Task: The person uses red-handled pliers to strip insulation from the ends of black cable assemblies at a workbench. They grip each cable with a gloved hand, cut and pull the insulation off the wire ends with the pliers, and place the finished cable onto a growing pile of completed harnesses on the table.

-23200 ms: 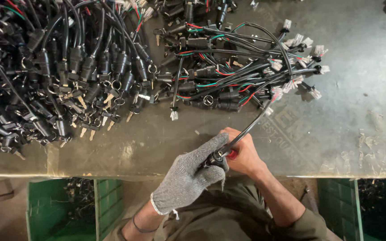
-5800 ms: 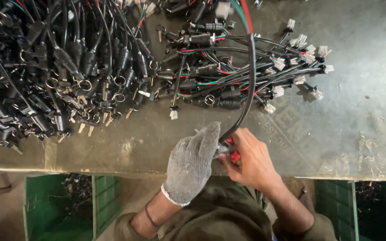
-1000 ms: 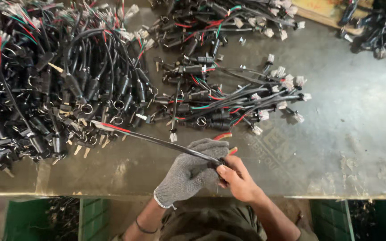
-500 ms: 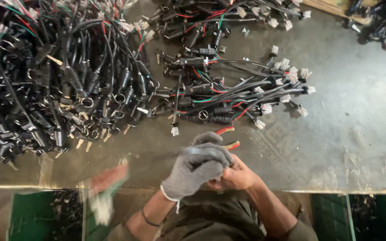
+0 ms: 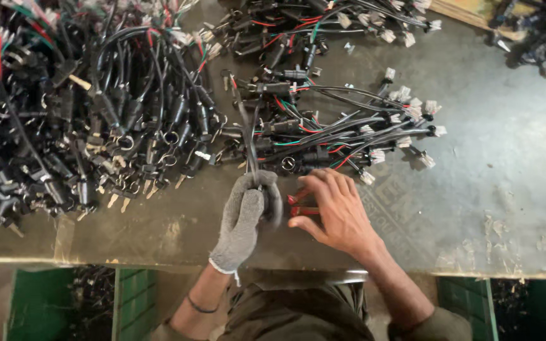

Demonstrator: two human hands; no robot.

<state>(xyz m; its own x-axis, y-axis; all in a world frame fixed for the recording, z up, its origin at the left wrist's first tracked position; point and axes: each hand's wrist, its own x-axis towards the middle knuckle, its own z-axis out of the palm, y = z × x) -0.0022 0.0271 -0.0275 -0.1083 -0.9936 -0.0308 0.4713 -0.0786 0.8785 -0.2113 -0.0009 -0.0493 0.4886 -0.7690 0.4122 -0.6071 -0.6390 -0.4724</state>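
My left hand [image 5: 244, 215] wears a grey knit glove and grips a black cable [image 5: 246, 136] that runs up from the fist toward the wire bundles; the cable is blurred. My bare right hand [image 5: 336, 208] lies just to the right, fingers spread over a small red-handled tool [image 5: 298, 203] on the bench. A bundle of black, red and green wires with white plug connectors [image 5: 349, 129] lies just beyond both hands.
A large heap of black cables with keys and ring terminals [image 5: 90, 113] fills the left of the grey bench [image 5: 507, 183]. More wire bundles [image 5: 323, 25] lie at the back. Green crates [image 5: 71, 303] stand under the bench's front edge.
The cable in my left hand has swung from low left up to pointing away from me. My right hand has opened over the red tool. The view has shifted slightly.
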